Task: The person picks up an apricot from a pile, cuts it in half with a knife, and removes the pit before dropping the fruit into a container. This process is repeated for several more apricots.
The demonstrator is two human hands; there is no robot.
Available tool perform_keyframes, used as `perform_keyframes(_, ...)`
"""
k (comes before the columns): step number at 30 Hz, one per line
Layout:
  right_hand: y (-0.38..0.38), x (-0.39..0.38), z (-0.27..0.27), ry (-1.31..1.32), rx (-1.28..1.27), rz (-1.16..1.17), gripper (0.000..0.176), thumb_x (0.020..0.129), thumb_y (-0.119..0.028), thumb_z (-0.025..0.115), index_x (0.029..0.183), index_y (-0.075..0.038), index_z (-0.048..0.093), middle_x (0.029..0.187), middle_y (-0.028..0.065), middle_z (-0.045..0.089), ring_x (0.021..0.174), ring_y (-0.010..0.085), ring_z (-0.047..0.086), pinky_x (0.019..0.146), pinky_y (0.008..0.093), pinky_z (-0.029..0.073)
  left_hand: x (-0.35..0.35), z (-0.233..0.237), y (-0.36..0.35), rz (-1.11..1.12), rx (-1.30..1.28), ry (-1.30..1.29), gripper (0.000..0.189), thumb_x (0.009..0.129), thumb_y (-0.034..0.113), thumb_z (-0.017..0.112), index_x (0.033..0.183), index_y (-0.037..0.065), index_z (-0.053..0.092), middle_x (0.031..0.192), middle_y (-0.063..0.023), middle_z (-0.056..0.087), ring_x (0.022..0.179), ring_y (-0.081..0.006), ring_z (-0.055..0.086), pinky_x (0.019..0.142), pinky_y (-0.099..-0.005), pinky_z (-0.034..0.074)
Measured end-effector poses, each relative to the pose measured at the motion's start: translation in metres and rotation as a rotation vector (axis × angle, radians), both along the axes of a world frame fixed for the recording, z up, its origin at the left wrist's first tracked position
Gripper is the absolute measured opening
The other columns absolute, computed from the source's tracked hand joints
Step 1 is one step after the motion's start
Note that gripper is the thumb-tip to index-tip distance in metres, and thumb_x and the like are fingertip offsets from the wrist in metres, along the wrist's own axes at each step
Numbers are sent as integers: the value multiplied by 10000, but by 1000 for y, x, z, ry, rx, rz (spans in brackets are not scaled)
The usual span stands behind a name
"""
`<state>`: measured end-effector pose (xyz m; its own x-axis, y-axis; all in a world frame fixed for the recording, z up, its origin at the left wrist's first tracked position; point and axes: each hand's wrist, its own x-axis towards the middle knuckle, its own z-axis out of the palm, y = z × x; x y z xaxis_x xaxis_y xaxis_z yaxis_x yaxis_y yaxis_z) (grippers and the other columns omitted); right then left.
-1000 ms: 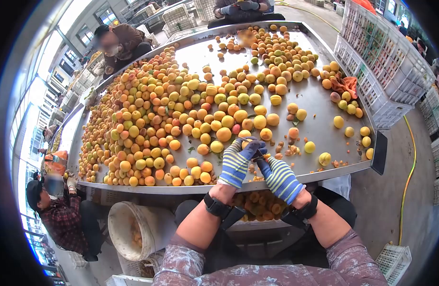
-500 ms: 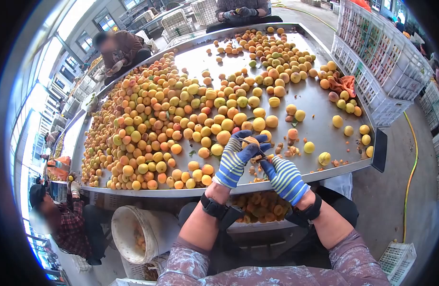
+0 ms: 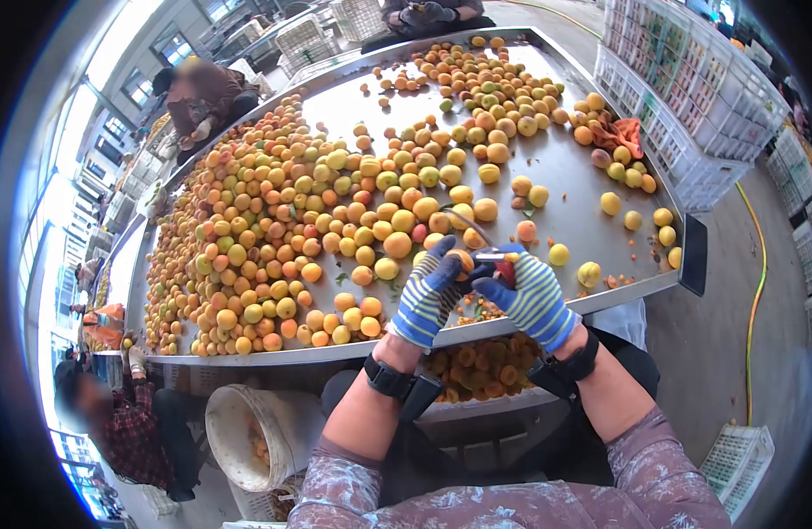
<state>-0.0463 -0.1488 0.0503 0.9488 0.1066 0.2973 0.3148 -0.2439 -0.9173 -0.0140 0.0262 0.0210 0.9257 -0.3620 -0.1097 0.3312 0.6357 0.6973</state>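
Note:
My left hand (image 3: 429,298), in a striped glove with dark blue fingers, is closed around an orange apricot (image 3: 461,261) above the near edge of the metal table. Close beside it, my right hand (image 3: 536,300) in a matching glove grips a small knife (image 3: 496,257). The knife's thin, curved blade points up and away from me, and something red shows by its handle. Apricots (image 3: 401,245) lie just beyond my hands. Small orange scraps (image 3: 485,310) are scattered beneath them. Under the table edge sits a container of apricot pieces (image 3: 481,368).
A large apricot pile (image 3: 238,238) covers the table's left side. White crates (image 3: 688,88) stand stacked at the right edge, near an orange cloth (image 3: 619,135). A white bucket (image 3: 247,441) is at lower left. Other people (image 3: 199,97) sit around the table.
The knife has swung away from the apricot, its blade now pointing up. My right hand has lifted slightly and turned. The whole view has shifted a little.

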Motion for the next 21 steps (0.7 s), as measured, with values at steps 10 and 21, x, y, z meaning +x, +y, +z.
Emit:
perform_keyframes(10, -15, 23, -15, -92, -136, -71, 277, 870, -263, 656, 951, 0, 625, 739, 175, 632, 707, 328, 633, 614, 367, 493, -26, 20, -20, -130, 329, -392, 702, 837, 104, 620, 1439, 34, 267, 1332, -138, 480, 1209, -253, 499, 1042, -405, 393)
perform_keyframes(21, 18, 13, -27, 119, -178, -86, 290, 846, -253, 661, 949, 14, 611, 810, 211, 652, 772, 365, 647, 657, 394, 510, -11, 14, -15, 32, -246, -39, 553, 806, 110, 507, 1334, -15, 404, 1378, -215, 438, 1287, -324, 426, 1063, -436, 378)
